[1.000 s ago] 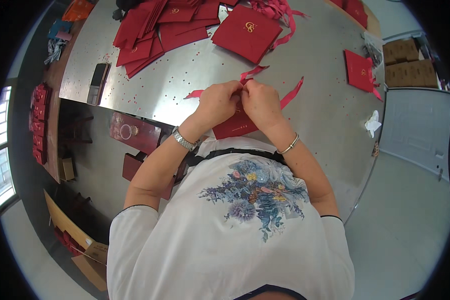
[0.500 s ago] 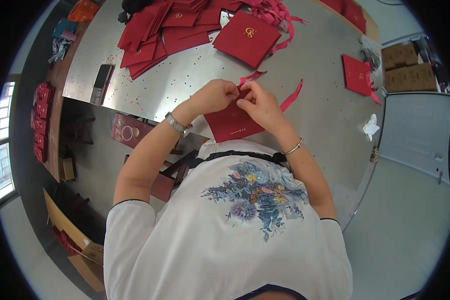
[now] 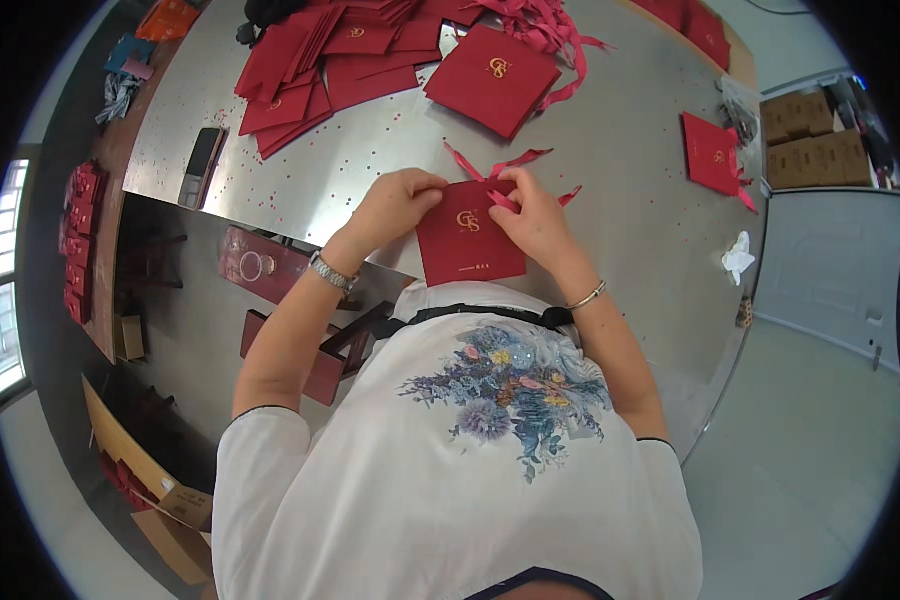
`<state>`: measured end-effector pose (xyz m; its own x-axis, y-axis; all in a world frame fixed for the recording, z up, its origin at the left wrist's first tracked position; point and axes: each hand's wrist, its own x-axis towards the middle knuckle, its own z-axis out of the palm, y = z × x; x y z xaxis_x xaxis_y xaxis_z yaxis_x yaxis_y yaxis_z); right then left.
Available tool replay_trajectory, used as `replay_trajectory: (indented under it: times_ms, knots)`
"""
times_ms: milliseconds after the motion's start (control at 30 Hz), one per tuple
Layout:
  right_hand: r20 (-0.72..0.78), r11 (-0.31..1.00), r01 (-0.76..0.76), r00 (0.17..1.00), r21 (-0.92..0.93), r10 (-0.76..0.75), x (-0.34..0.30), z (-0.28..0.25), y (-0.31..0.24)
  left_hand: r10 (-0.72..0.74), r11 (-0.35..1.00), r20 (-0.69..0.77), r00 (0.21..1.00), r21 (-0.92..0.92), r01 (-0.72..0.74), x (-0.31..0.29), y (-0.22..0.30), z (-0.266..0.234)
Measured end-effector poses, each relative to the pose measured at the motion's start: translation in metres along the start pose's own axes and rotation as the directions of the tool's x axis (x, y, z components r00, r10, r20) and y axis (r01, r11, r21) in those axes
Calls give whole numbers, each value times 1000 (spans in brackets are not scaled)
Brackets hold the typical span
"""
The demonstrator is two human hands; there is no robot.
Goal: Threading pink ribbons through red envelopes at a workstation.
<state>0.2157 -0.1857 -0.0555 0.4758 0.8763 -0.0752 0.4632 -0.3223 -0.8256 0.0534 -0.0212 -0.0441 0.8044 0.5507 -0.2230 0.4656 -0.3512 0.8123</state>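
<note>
A flat red paper gift bag with a gold emblem stands at the near edge of the metal table, close to my waist. My left hand pinches its upper left corner between thumb and fingers. At the upper right corner my right hand is closed, with a pink-red ribbon showing between thumb and fingers. More ribbon spreads out above the bag's top edge. Part of the bag's right side is hidden behind my right hand.
A heap of red bags fills the far left of the table, beside a neat stack of bags and bundled ribbons. A phone lies left. Another ribboned bag and a crumpled white tissue lie right.
My hands have moved apart, the left one shifting left to the bag's corner. The bag now faces up squarely, its emblem uncovered, and the ribbon ends have spread differently.
</note>
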Motion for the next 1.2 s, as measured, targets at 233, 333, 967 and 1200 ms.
replay_trajectory:
  times_ms: [233,333,967,1200]
  knots:
    - [100,996,13,995,-92,-4,-27,-39,-1,154,967,-63,986,216,-137,-8,0,-3]
    - [136,993,1,991,-121,16,-50,-71,23,72,978,-88,994,203,-53,-9,-5,0]
    - [-179,473,199,980,858,-87,-107,-84,-6,-147,946,153,977,-265,184,-4,-9,-9]
    - [-350,861,336,915,382,-201,-73,-62,-53,-121,942,216,969,-282,180,0,-13,-5]
